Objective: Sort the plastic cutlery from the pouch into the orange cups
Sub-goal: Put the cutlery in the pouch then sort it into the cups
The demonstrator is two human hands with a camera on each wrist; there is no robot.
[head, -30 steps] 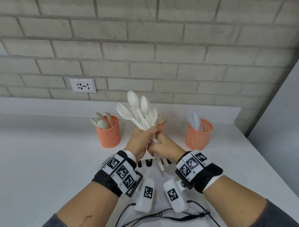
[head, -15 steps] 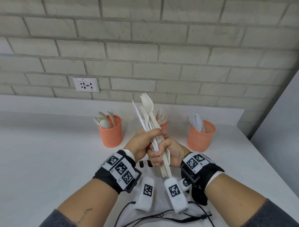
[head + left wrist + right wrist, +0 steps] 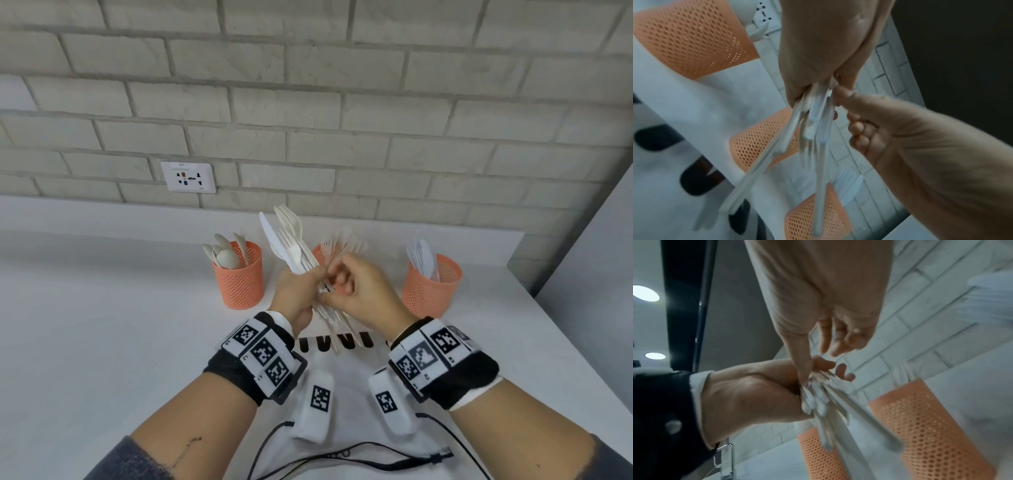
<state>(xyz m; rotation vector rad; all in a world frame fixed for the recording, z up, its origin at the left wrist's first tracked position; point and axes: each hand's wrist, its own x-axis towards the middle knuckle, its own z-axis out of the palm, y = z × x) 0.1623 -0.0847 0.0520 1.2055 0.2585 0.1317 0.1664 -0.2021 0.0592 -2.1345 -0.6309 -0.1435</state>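
Observation:
My left hand (image 3: pixel 308 286) grips a bundle of white plastic cutlery (image 3: pixel 291 240) upright above the table, forks and a knife fanning up and left. My right hand (image 3: pixel 337 284) is against the bundle from the right, fingers curled, thumb and fingertip pinching a handle (image 3: pixel 830 104) just below the left fist. Three orange mesh cups stand behind: the left cup (image 3: pixel 239 284) holds spoons, the middle cup (image 3: pixel 320 251), mostly hidden by my hands, holds forks, and the right cup (image 3: pixel 430 291) holds knives. The white pouch (image 3: pixel 346 377) lies flat under my wrists.
A brick wall with a socket (image 3: pixel 189 177) runs along the back of the white table (image 3: pixel 102 342). The table's right edge (image 3: pixel 565 342) is close to the right cup. Black cords (image 3: pixel 359 455) trail over the pouch near my forearms.
The bundle has tilted to the left and the spoon bowls seen a second ago no longer show. My right hand has moved up from the handles' lower ends to just beside the left fist.

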